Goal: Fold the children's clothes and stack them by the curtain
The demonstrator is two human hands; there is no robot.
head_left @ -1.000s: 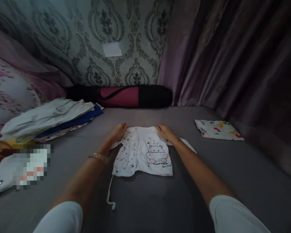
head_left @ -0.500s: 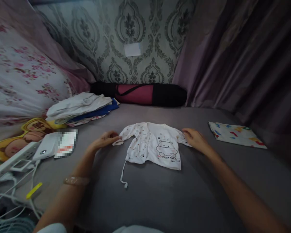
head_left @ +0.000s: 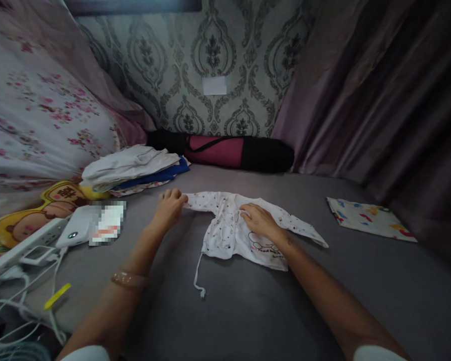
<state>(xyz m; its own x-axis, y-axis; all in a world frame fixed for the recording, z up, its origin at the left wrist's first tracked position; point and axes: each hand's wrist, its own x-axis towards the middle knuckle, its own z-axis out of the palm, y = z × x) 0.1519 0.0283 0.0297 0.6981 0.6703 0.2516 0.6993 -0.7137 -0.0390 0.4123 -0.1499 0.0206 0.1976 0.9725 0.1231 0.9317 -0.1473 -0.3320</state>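
1. Hands: left hand (head_left: 169,205) is closing its fingers on the cuff of one sleeve (head_left: 201,200), holding it stretched out flat to the left. Right hand (head_left: 258,220) is lying wide and flat, palm down, pressing on the chest of the same garment.
2. Grey fabric-covered mattress (head_left: 248,311) is bearing every item listed below.
3. Pink floral pillow (head_left: 33,125) is leaning at the far left, well apart from both hands.
4. Rolled maroon-and-black mat bag (head_left: 225,150) is lying along the patterned wall at the back.
5. Stack of folded white and blue clothes (head_left: 131,163) is resting just beyond the left hand.
6. White cotton baby shirt with small coloured dots and a cartoon animal print (head_left: 225,235) is lying front up in the middle of the mattress with both sleeves spread, under the two hands. Judged very light, soft and limp, and not fragile. It is likely to bunch or slide unless one palm is pinning it. The cuffs, shoulder seams and hem are offering the best pinch points.
7. Folded white cloth with bright coloured shapes (head_left: 368,218) is lying well apart at the right.
8. Thin white tie string (head_left: 197,276) is trailing from the baby shirt's lower edge toward the person, and is judged prone to snagging.
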